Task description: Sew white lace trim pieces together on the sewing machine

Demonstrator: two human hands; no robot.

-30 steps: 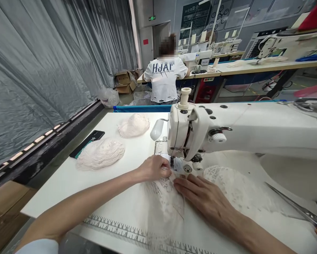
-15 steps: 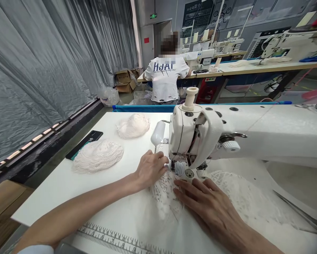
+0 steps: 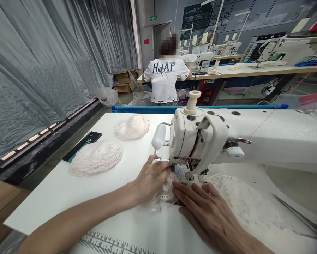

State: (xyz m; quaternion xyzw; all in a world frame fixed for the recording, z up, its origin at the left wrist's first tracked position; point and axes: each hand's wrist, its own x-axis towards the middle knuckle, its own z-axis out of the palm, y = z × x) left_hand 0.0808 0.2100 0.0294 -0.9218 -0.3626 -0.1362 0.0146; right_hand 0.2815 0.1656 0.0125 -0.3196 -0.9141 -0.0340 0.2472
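Observation:
A piece of white lace (image 3: 162, 197) lies bunched under the head of a white sewing machine (image 3: 189, 137). Close to the presser foot, my left hand (image 3: 151, 178) is closed on the lace, its fingers bent together; the fingertips are partly hidden by the machine head. My right hand (image 3: 203, 208) lies flat, fingers stretched out and touching the lace's right edge. More white lace (image 3: 235, 194) is spread out to the right of that hand, beneath the machine arm.
On the white table (image 3: 116, 218), a stack of lace pieces (image 3: 96, 158) partly covers a dark phone-like object (image 3: 93, 137). Another lace bundle (image 3: 133, 127) sits behind. Scissors (image 3: 301, 215) lie at right, a printed ruler (image 3: 108, 243) in front. A person (image 3: 166, 77) sits farther back.
The lace has moved away from me under the machine head, and less of it shows in front. My left hand has stayed beside the needle area; my right hand has barely moved.

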